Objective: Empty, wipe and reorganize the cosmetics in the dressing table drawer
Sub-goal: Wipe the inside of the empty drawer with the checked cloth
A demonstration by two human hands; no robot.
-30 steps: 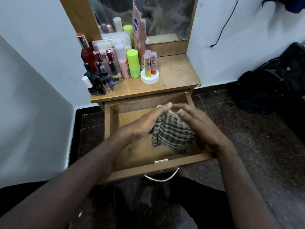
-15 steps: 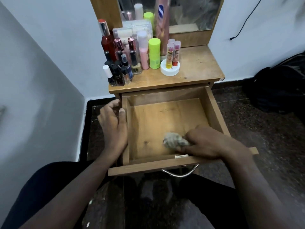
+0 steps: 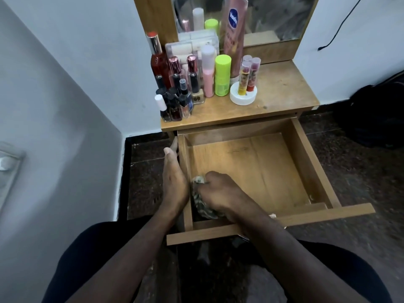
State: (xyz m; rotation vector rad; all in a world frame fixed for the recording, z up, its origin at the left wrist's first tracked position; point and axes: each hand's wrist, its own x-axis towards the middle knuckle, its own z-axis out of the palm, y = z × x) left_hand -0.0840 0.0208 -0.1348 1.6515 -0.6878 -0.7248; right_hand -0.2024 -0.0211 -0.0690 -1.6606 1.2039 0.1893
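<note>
Clenching a bunched cloth [image 3: 202, 205] in the right grip [image 3: 220, 193], pressing it into the near-left corner of the open drawer [image 3: 306, 171]. Resting the left grip [image 3: 175, 184], fingers straight, along the drawer's outer left wall, just beside. Standing beyond, on the worktop [image 3: 282, 95], clustered cosmetics [image 3: 196, 82].

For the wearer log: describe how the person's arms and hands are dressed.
Both forearms are bare, with no sleeves reaching them. The left hand and right hand wear no gloves, and no rings, watch or bracelet show. Dark clothing covers the lap below.
</note>
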